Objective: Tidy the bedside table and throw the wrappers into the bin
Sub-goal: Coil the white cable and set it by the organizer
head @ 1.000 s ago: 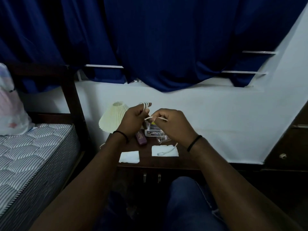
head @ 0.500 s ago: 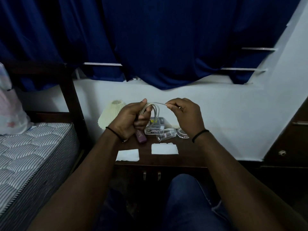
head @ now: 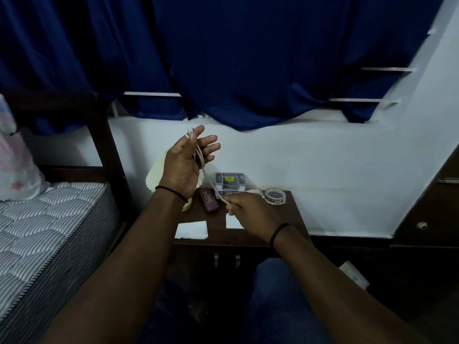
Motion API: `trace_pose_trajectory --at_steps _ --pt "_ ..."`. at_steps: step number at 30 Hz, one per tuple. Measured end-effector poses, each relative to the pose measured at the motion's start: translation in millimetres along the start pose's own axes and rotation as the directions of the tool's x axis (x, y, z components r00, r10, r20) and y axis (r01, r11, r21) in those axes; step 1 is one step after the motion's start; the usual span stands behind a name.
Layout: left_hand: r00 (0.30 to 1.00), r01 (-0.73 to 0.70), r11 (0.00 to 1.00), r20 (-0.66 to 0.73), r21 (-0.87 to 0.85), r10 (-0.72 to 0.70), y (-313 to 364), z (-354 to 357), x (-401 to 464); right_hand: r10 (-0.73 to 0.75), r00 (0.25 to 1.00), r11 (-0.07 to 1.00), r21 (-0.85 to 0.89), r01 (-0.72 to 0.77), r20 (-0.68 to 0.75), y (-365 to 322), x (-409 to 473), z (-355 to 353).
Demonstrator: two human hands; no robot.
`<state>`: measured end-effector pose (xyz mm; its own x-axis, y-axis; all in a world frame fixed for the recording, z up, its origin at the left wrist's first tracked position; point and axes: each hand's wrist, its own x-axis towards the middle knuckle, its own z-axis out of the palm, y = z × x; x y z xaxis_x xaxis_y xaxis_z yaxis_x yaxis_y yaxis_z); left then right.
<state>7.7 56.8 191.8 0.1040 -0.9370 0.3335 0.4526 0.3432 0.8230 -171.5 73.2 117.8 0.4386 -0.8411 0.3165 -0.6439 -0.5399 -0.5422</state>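
A thin white cable (head: pixel 208 178) runs between my two hands above the dark wooden bedside table (head: pixel 295 214). My left hand (head: pixel 186 165) is raised with fingers spread, and loops of the cable lie across its palm and fingers. My right hand (head: pixel 250 212) is lower, just above the table, pinching the cable's free end. On the table lie two white paper squares, one at the front left (head: pixel 191 230) and one partly hidden under my right hand (head: pixel 232 223).
A purple case (head: pixel 208 202), a grey box with a yellow label (head: pixel 229 182) and a clear glass dish (head: pixel 275 196) stand on the table. A cream pleated lamp (head: pixel 155 178) is behind my left hand. A striped mattress (head: pixel 44 227) lies left, a dark cabinet (head: pixel 432 212) right.
My left hand has opened and risen with the cable loops on it. My right hand has dropped down towards the table, pulling the cable's end with it.
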Motion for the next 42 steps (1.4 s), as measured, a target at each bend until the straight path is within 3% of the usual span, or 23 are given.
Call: trace_pose_trajectory --at_steps 3,5,10,17,23,27,30,36,42 --pt "0.998 -0.02 0.959 -0.056 0.281 0.037 -10 -7 -2 -0.055 0.998 0.998 0.015 0.055 -0.019 -13 -2 -5" --pt "0.998 -0.014 0.924 -0.057 0.383 0.039 -18 -12 -5 -0.061 0.996 0.996 0.064 0.064 -0.058 -22 -1 -13" --pt "1.0 0.028 0.867 -0.014 0.497 -0.025 -37 -20 -10 -0.102 0.983 0.995 0.002 0.104 -0.155 -37 4 -34" --pt "0.976 -0.094 0.734 0.208 0.673 -0.066 -40 -9 -17 -0.119 0.951 0.993 -0.02 0.118 -0.284 -36 9 -58" --pt "0.862 0.15 0.777 0.305 0.612 -0.406 -33 -4 -22 -0.154 0.926 0.988 -0.042 0.149 -0.344 -20 8 -67" --pt "0.758 0.343 0.815 0.374 0.467 -0.534 -34 -1 -20 -0.116 0.908 0.988 0.051 0.149 -0.401 -11 7 -59" --pt "0.711 0.429 0.8 0.39 0.42 -0.585 -36 -1 -19 -0.066 0.928 0.982 0.144 0.126 -0.367 -8 7 -50" --pt "0.728 0.499 0.823 0.383 0.272 -0.568 -39 -7 -21 0.101 0.945 0.945 0.326 0.006 -0.31 -10 7 -31" --pt "0.756 0.515 0.824 0.329 0.237 -0.566 -43 -5 -24 0.277 0.939 0.849 0.509 -0.14 -0.203 -11 9 -29"
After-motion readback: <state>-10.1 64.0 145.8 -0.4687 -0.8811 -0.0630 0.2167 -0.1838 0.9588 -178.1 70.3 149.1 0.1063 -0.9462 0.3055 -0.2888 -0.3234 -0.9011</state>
